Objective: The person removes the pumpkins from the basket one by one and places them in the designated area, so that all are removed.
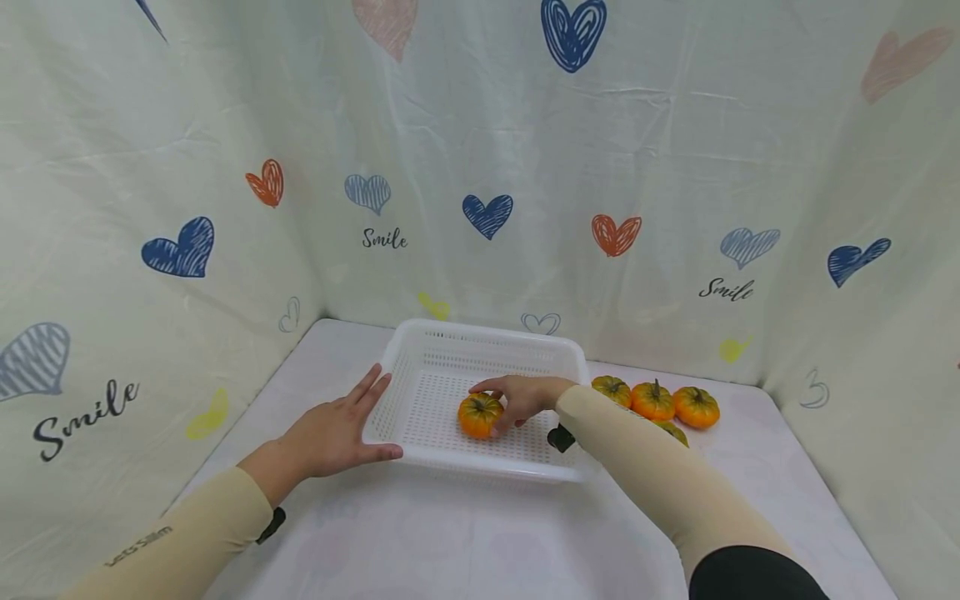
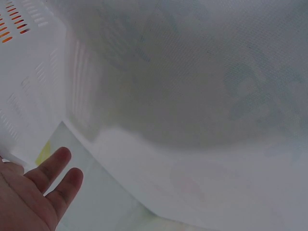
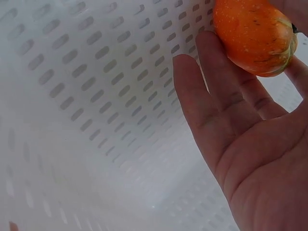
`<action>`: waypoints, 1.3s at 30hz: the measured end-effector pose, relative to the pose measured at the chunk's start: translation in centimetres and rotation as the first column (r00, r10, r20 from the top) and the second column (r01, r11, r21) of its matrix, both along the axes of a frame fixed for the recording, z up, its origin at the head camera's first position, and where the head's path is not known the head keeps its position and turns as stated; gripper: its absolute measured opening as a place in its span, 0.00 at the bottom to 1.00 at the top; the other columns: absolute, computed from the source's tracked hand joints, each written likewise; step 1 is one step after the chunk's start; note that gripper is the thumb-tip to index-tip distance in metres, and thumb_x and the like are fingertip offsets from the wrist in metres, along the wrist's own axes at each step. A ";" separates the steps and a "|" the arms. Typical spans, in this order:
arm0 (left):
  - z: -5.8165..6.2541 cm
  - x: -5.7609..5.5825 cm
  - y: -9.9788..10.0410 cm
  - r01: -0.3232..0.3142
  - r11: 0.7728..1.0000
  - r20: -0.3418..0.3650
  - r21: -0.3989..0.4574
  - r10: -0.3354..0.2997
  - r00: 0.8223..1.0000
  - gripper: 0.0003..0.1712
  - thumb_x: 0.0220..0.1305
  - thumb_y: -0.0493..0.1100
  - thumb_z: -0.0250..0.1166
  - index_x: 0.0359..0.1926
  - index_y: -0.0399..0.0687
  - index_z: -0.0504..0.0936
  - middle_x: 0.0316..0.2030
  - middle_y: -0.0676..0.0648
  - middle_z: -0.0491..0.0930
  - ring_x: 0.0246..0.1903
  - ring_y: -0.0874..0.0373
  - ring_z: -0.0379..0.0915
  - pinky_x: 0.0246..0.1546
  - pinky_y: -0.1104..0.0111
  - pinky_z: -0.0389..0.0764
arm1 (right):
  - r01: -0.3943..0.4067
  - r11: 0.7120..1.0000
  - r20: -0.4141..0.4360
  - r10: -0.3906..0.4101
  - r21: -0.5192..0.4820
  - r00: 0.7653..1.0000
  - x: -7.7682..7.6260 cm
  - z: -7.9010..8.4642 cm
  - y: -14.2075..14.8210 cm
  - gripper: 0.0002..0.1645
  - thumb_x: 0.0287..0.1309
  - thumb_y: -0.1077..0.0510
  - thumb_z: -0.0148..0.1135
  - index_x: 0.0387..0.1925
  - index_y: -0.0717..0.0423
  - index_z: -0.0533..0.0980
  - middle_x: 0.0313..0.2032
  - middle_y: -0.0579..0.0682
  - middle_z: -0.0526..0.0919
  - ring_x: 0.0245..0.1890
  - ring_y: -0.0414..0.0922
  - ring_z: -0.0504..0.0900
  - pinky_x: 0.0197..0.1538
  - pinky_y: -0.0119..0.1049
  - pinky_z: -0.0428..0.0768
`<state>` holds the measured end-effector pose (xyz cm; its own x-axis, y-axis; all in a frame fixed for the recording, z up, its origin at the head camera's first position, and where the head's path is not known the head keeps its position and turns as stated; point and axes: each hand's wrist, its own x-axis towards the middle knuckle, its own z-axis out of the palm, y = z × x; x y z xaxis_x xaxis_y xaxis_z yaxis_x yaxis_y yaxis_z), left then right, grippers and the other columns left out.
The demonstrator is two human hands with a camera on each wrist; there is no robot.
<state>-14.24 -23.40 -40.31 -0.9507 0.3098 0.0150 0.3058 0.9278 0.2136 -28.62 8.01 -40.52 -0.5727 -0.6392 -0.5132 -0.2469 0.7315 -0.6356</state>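
Inside the white slotted basket (image 1: 487,464), my right hand (image 1: 528,396) holds a small orange pumpkin (image 1: 478,416) between thumb and fingers. The pumpkin is low over the basket floor. In the right wrist view, the pumpkin (image 3: 255,38) sits at the fingers, with the palm of the right hand (image 3: 255,139) facing the camera and two fingers extended. My left hand (image 1: 330,433) rests against the basket's near left corner, thumb at the front rim, fingers straight and spread along the left side. The left wrist view shows two straight fingers of the left hand (image 2: 33,192) beside the basket wall (image 2: 33,72).
Several small orange-and-green pumpkins (image 1: 652,401) are grouped on the table right of the basket, partly hidden behind the right forearm. A white cloth covers the table (image 1: 450,542). Behind it hangs a curtain (image 1: 540,142) printed with hearts.
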 end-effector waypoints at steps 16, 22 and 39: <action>0.0 0.0 0.1 -0.001 1.000 0.003 -0.001 0.001 1.000 0.70 0.50 0.86 0.52 0.79 0.42 0.46 0.78 0.40 0.42 0.60 0.37 0.71 0.52 0.47 0.77 | -0.011 1.000 -0.038 0.010 -0.017 0.999 0.1 0.5 0.2 0.46 0.52 0.58 0.77 0.71 0.37 0.67 0.58 0.51 0.71 0.55 0.48 0.73 0.47 0.40 0.82; 0.2 0.0 0.1 0.001 1.000 0.002 -0.003 -0.001 1.000 0.71 0.50 0.86 0.51 0.79 0.42 0.47 0.78 0.39 0.42 0.60 0.37 0.72 0.51 0.46 0.77 | -0.024 0.999 -0.088 0.020 -0.042 0.996 -0.3 1.5 0.6 0.47 0.53 0.57 0.77 0.72 0.37 0.65 0.59 0.52 0.71 0.53 0.48 0.75 0.47 0.38 0.82; 0.4 0.2 0.2 0.024 1.000 -0.022 0.001 -0.024 0.999 0.70 0.52 0.85 0.53 0.78 0.40 0.48 0.77 0.38 0.44 0.59 0.37 0.73 0.49 0.48 0.78 | -0.024 0.990 -0.166 0.000 -0.137 0.986 0.5 6.2 3.1 0.46 0.55 0.55 0.75 0.73 0.40 0.64 0.61 0.54 0.71 0.47 0.49 0.80 0.49 0.39 0.81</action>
<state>-14.03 -23.19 -39.87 -0.9423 0.3329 0.0360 0.3329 0.9197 0.2082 -28.16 11.10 -34.28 -0.6340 -0.7047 -0.3185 -0.3651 0.6358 -0.6800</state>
